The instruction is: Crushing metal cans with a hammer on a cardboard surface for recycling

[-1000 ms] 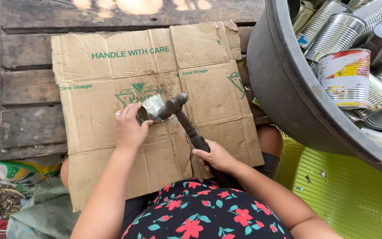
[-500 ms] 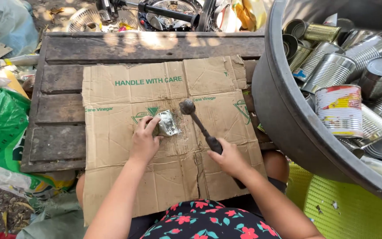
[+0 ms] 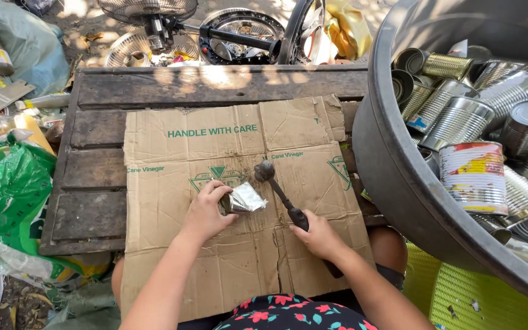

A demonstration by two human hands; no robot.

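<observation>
My left hand [image 3: 206, 212] grips a flattened, crumpled silver tin can [image 3: 244, 199] and holds it on a sheet of brown cardboard [image 3: 172, 153]. My right hand [image 3: 319, 235] is closed on the dark handle of a hammer [image 3: 282, 195]. The hammer's head rests just above and to the right of the can, near the middle of the cardboard. The cardboard lies across a weathered wooden pallet [image 3: 93, 165] in front of my lap.
A big grey tub [image 3: 392, 177] at the right holds several empty tin cans [image 3: 475, 177]. Green plastic bags [image 3: 7, 183] and bottles lie at the left. A fan cage and a wheel rim [image 3: 233, 33] sit beyond the pallet. A green mesh surface [image 3: 459, 299] is at lower right.
The hammer head has come off the can and moved up and right. My left hand has turned the flattened can, which now points right. The camera tilted up, showing more ground beyond the pallet.
</observation>
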